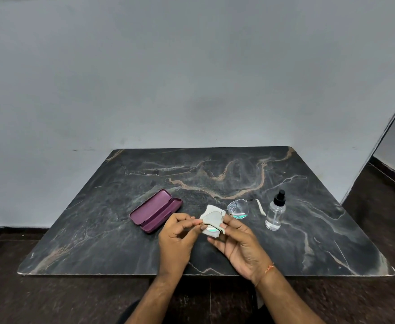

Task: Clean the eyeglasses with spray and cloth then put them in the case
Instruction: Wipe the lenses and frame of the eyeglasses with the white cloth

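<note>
Step in hand, by my reading: the wiping stage. The spraying looks done, since the small clear plastic spray bottle with the black pump top (275,211) stands upright on the dark veined marble table (121,230), with neither hand on it.

Landmark for all positions: the spray bottle.

The thin metal-framed eyeglasses with clear lenses (235,209) are held above the table, just to the camera's left of the bottle and not touching it. One lens is bare and shows droplets or a glare patch; I cannot tell which. The other lens sits farther from the bottle, wrapped in the pale cream square cleaning cloth (211,222).

Grip: the left hand (180,237) has thumb and forefinger closed in a pinch on the cloth-covered lens edge, the side away from the bottle. The right hand (238,242) lies under and behind the cloth, its thumb pressing the cloth and frame near the bridge, the other fingers loosely extended beneath. So the covered lens lies between the two pinches; the bare lens projects past the right thumb toward the bottle. One cream temple tip (261,208) lies between the bare lens and the bottle.

The plum-coloured hard oblong glasses case (156,210) lies open on the table, well to the far side of the hands from the bottle.

Next move, as I judge: rub the covered lens, then shift the cloth to the bare lens. It calls for light pressure and support at the bridge, so the frame is not twisted.
</note>
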`<state>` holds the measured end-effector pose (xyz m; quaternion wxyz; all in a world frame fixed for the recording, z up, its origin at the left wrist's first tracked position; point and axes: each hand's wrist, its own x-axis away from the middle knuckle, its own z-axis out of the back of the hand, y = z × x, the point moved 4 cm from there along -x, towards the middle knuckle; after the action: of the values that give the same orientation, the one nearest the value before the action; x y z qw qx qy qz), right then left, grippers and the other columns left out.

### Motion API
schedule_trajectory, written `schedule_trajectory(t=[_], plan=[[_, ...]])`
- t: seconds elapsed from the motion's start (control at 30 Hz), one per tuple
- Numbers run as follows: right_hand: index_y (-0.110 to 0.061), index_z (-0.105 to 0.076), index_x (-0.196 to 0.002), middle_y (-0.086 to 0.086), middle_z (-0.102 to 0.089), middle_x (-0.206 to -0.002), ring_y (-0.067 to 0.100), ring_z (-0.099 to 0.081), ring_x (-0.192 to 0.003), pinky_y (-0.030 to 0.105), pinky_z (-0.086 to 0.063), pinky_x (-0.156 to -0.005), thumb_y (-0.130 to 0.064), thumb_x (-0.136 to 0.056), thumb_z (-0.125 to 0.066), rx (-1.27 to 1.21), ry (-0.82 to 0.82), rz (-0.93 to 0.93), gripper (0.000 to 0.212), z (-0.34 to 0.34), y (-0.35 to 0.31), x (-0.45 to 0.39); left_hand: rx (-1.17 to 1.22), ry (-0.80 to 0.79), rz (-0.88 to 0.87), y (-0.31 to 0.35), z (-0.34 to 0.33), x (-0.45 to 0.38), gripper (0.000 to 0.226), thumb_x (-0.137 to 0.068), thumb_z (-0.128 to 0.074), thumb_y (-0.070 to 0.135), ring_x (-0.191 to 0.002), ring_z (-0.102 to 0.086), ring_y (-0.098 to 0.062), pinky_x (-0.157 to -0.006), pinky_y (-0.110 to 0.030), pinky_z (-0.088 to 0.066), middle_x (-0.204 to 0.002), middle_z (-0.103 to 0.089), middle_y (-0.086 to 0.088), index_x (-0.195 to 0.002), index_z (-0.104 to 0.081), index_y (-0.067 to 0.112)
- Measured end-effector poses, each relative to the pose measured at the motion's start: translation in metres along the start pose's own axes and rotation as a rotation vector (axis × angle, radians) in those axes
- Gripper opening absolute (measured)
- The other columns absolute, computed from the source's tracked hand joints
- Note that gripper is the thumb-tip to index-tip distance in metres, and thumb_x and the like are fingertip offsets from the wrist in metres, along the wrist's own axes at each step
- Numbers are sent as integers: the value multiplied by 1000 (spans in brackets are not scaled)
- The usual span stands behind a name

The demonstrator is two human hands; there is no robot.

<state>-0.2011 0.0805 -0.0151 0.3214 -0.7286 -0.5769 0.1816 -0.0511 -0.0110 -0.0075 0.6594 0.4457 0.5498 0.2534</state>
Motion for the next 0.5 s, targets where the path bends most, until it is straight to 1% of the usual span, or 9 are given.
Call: schedule_trajectory(t=[0.07, 0.1, 0.13, 0.2, 0.27, 0.33, 0.43, 0.47, 0.5], plan=[[0, -75, -129, 31, -71, -133, 34, -77, -112, 41, -65, -91, -6, -87, -76, 20, -33, -26, 42, -2, 0, 1, -25, 14, -13, 1, 0, 2, 25, -84, -91, 18, -91, -73, -2, -83, -14, -56, -99, -74, 10, -99, -89, 38], [3, -71, -132, 32, -69, -134, 35, -76, -114, 41, -64, -92, -6, -90, -75, 19, -50, -34, 44, -3, 0, 2, -38, 18, -15, 1, 0, 2, 22, -84, -88, 20, -91, -73, -4, -82, -15, -57, -99, -74, 9, -101, -88, 34], [6, -70, -133, 34, -68, -135, 36, -75, -116, 41, -64, -92, -5, -93, -72, 16, -63, -34, 42, -4, 0, 3, -47, 20, -14, 2, 1, 3, 19, -85, -87, 22, -92, -73, -5, -82, -16, -58, -100, -74, 8, -102, -88, 31], [8, -71, -129, 37, -68, -133, 38, -76, -115, 41, -65, -91, -2, -97, -67, 20, -38, -17, 34, -2, 1, 4, -52, 29, -12, 3, 2, 4, 17, -86, -85, 22, -94, -74, -8, -83, -15, -57, -101, -74, 7, -102, -87, 29], [9, -75, -122, 40, -68, -130, 39, -77, -110, 40, -67, -87, -2, -93, -70, 44, 24, 15, 31, 0, 0, 3, -47, 38, -22, 4, 3, 4, 17, -90, -87, 21, -95, -75, -9, -84, -14, -57, -101, -75, 7, -101, -87, 34], [7, -78, -115, 40, -68, -127, 37, -78, -104, 39, -67, -85, -4, -87, -76, 81, 83, 50, 31, 0, 0, 2, -43, 48, -36, 6, 3, 5, 22, -91, -90, 22, -94, -76, -8, -84, -14, -58, -101, -77, 8, -99, -86, 43], [5, -79, -112, 39, -72, -122, 36, -79, -101, 38, -67, -83, -3, -82, -80, 63, 114, 93, 32, 0, -1, 0, -74, 42, -55, 5, 2, 4, 27, -88, -92, 19, -94, -77, -12, -84, -16, -58, -101, -78, 6, -97, -85, 44], [4, -79, -113, 38, -73, -121, 37, -79, -102, 38, -67, -82, -1, -82, -78, 36, 107, 99, 31, 0, 0, 0, -73, 40, -61, 5, 2, 4, 25, -89, -94, 23, -95, -77, -12, -85, -16, -58, -101, -79, 7, -96, -85, 44], [2, -80, -114, 36, -73, -121, 37, -79, -103, 37, -67, -82, 1, -84, -76, 12, 98, 98, 31, 0, 0, 0, -70, 35, -67, 5, 2, 4, 17, -88, -93, 32, -96, -78, -13, -86, -15, -57, -101, -79, 8, -96, -85, 45]])
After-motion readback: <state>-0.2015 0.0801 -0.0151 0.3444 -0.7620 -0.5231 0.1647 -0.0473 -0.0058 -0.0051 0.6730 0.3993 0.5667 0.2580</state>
